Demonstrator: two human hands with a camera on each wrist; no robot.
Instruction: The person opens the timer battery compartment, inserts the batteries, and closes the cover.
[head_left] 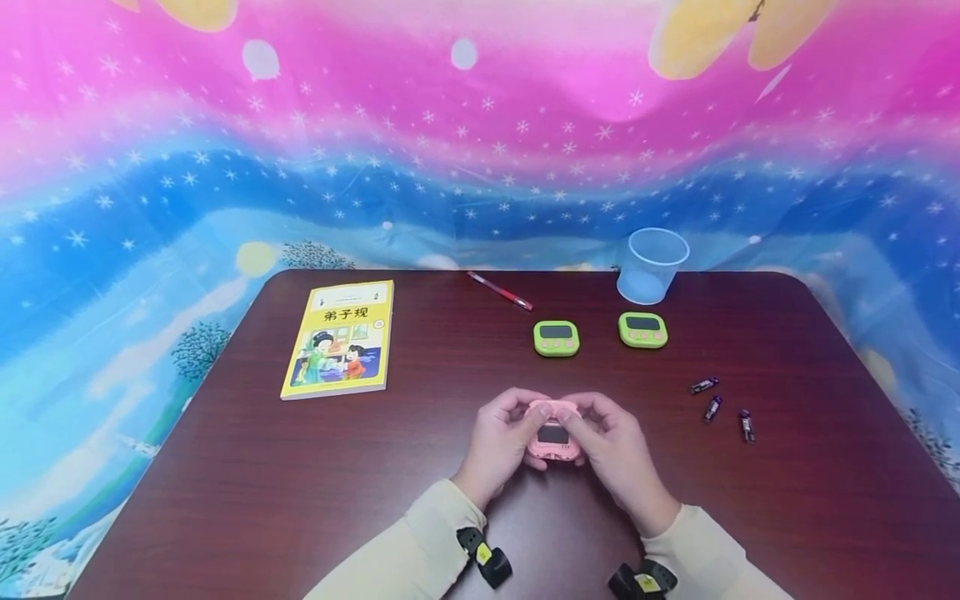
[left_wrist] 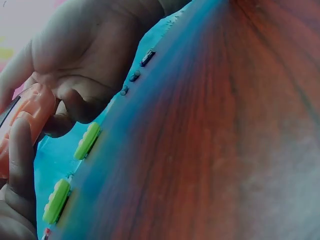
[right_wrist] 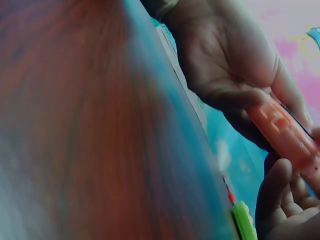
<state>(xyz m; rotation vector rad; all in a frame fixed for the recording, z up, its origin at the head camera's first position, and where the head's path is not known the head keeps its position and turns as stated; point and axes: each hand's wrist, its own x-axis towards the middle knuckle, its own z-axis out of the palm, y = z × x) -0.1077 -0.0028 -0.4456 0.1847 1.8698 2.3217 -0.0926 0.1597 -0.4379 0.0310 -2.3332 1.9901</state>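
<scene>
Above the middle of the table, a pink digital timer (head_left: 555, 440) with a dark screen is held up in both hands. My left hand (head_left: 497, 442) grips its left side, and my right hand (head_left: 617, 450) grips the right side. Both thumbs lie on the upper part of its face, close together. In the left wrist view the pink timer (left_wrist: 35, 111) shows its edge, with fingers beneath. The right wrist view also shows the timer's edge (right_wrist: 282, 127) between the two hands. Its back is hidden from the head view.
Two green timers (head_left: 556, 338) (head_left: 642, 330) lie beyond the hands. Three small batteries (head_left: 712, 408) are scattered at the right. A clear plastic cup (head_left: 651, 275) stands at the back edge, near a red pen (head_left: 501, 291). A yellow book (head_left: 339, 340) lies at the left.
</scene>
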